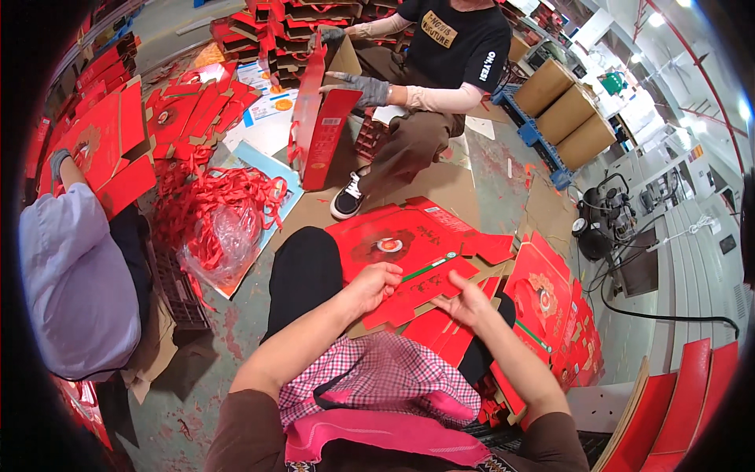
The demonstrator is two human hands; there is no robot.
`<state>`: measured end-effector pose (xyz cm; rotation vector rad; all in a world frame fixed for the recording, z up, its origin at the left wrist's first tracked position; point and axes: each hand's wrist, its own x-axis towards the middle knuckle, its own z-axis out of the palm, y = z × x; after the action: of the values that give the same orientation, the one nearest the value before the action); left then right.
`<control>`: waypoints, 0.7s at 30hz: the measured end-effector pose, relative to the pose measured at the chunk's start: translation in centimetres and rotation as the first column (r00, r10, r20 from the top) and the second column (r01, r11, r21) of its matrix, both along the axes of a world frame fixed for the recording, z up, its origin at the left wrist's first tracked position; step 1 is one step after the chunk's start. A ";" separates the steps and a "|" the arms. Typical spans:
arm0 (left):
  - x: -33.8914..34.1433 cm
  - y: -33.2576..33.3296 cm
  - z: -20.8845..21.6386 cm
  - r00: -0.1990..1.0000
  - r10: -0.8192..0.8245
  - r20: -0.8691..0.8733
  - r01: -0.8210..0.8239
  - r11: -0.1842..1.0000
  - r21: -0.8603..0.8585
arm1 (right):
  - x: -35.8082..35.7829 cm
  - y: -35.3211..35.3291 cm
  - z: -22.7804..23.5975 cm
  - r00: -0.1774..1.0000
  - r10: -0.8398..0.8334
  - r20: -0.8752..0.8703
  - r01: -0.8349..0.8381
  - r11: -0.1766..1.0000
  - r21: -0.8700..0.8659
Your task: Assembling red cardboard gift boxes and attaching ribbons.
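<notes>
An unfolded red cardboard gift box (429, 277) with a green stripe and a round printed emblem lies over my lap. My left hand (374, 288) is closed at the left end of its near flap, fingers bent in a pinch. At the flap's right side, my right hand (465, 300) grips the cardboard, thumb above and fingers underneath. The brown inner side shows along some edges. More flat red box blanks (543, 303) lie in a pile just right of my right hand.
Opposite sits a co-worker in grey gloves (366, 89) holding a red box (322, 130). Another person's sleeve (75, 275) is at left. Tangled red ribbons (212, 204) lie on the floor between us. Brown rolls (543, 85) stand on a blue pallet (528, 130); a black compressor (602, 216) is at right.
</notes>
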<state>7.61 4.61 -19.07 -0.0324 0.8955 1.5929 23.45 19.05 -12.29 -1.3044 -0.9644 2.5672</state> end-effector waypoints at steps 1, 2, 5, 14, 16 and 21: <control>0.3 0.0 0.6 0.999 -0.031 0.007 0.031 0.999 0.006 | 0.2 -0.4 -0.7 0.999 0.033 -0.001 -0.033 0.998 0.061; 0.4 0.1 0.9 0.998 -0.061 0.014 0.061 0.998 0.010 | 0.3 -0.5 -1.2 0.998 0.068 0.001 -0.067 0.990 0.120; -1.0 -0.9 0.6 0.994 -0.087 -0.071 0.085 0.996 -0.034 | 0.0 0.9 0.3 0.994 0.062 0.089 -0.080 0.971 0.223; -3.6 -2.0 0.3 0.987 0.023 -0.158 -0.029 0.999 -0.037 | 0.3 10.1 9.0 0.871 0.294 0.394 -0.394 0.897 0.202; -3.7 -1.4 1.0 0.986 0.026 -0.166 -0.038 0.997 -0.068 | -0.3 8.9 8.4 0.811 0.412 0.416 -0.516 0.839 0.175; -2.5 -0.4 0.9 0.986 -0.017 -0.167 -0.002 0.994 -0.113 | -1.9 6.7 5.3 0.806 0.268 0.528 -0.413 0.893 0.177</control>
<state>5.10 4.21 -18.20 0.0263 1.1146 1.5531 21.56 25.76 -6.99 -1.8838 -1.7404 2.2140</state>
